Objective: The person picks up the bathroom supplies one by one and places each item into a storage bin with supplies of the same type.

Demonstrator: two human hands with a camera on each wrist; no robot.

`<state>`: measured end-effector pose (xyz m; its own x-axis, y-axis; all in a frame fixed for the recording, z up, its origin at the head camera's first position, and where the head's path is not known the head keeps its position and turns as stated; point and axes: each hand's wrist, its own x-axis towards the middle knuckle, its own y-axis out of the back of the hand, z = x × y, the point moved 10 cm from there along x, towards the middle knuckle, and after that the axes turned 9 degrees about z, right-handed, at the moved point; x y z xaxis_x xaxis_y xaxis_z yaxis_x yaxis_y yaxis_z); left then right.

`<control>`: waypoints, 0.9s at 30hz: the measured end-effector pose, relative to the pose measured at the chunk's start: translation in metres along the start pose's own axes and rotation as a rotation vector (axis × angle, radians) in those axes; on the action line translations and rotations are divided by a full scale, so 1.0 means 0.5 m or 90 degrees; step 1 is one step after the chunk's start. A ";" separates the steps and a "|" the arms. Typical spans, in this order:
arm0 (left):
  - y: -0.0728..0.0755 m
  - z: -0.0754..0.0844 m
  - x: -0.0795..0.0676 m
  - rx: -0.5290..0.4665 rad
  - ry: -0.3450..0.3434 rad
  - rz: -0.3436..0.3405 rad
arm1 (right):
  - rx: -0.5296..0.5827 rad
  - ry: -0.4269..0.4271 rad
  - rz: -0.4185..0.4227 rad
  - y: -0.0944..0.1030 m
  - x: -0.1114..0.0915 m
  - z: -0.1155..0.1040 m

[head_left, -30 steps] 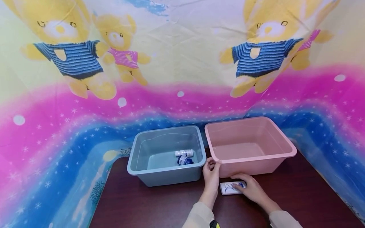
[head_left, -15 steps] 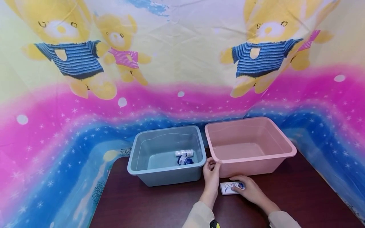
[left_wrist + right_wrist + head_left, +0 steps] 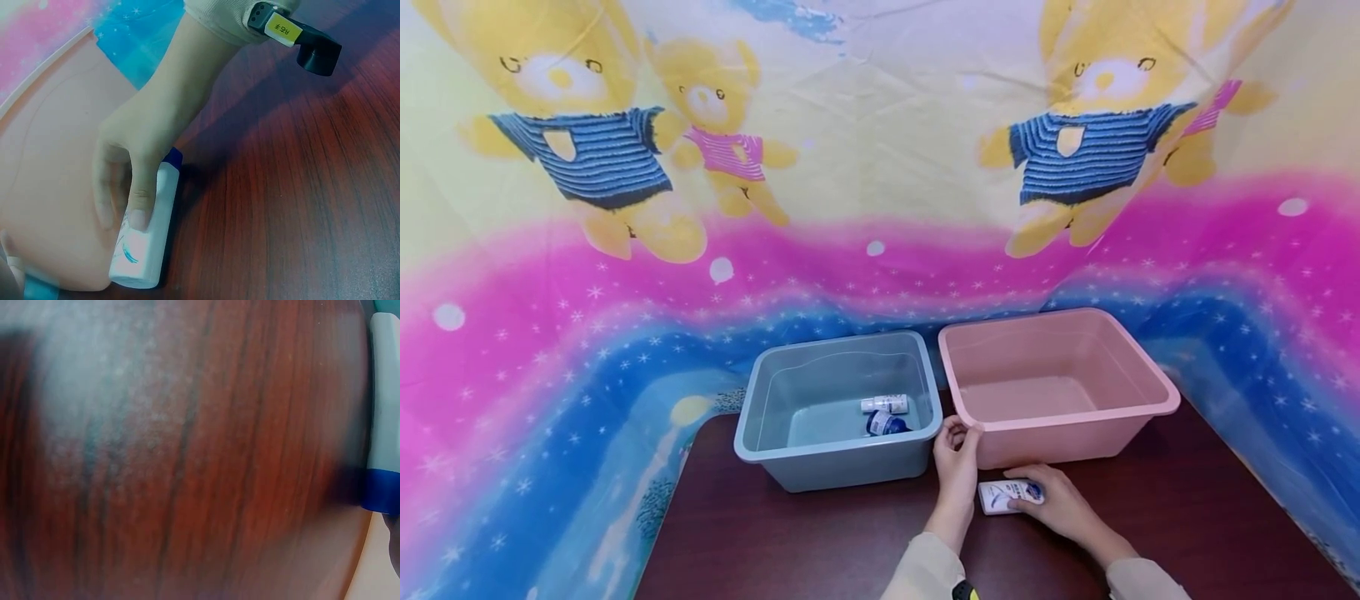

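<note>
A flat white bottle (image 3: 997, 497) with blue printing lies on the dark table in front of the pink tub (image 3: 1056, 429). Its blue cap (image 3: 174, 157) shows in the left wrist view. My right hand (image 3: 1060, 500) grips the bottle from the cap end, thumb on the printed face and fingers on the far side. At the right edge of the right wrist view the cap (image 3: 382, 490) and a white side appear. My left hand (image 3: 957, 462) is at the pink tub's near left corner, fingers curled and thumb at the rim; I cannot tell whether it grips the rim.
To the left stands a blue-grey tub (image 3: 857, 467) holding a small white bottle (image 3: 886, 403) and a dark blue bottle (image 3: 887, 422). A cloth printed with bears (image 3: 880, 167) hangs behind the table (image 3: 820, 542).
My right thumb has shifted a little on the bottle, and more of its printed label shows. My left hand and both tubs have stayed in place.
</note>
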<state>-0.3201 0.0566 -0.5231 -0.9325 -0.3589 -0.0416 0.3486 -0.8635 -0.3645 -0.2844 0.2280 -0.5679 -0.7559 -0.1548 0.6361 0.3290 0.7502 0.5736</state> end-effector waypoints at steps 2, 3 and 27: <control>0.000 0.000 -0.001 -0.006 0.000 0.001 | -0.006 -0.001 -0.002 0.000 -0.001 0.000; 0.001 0.000 -0.001 -0.009 0.003 0.003 | -0.010 -0.001 -0.003 0.000 -0.001 0.000; 0.000 -0.001 -0.003 -0.008 0.002 0.005 | -0.098 -0.034 -0.060 -0.008 -0.013 0.002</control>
<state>-0.3187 0.0571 -0.5235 -0.9300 -0.3645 -0.0472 0.3546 -0.8560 -0.3763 -0.2812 0.2267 -0.5748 -0.8148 -0.1820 0.5504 0.3357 0.6259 0.7039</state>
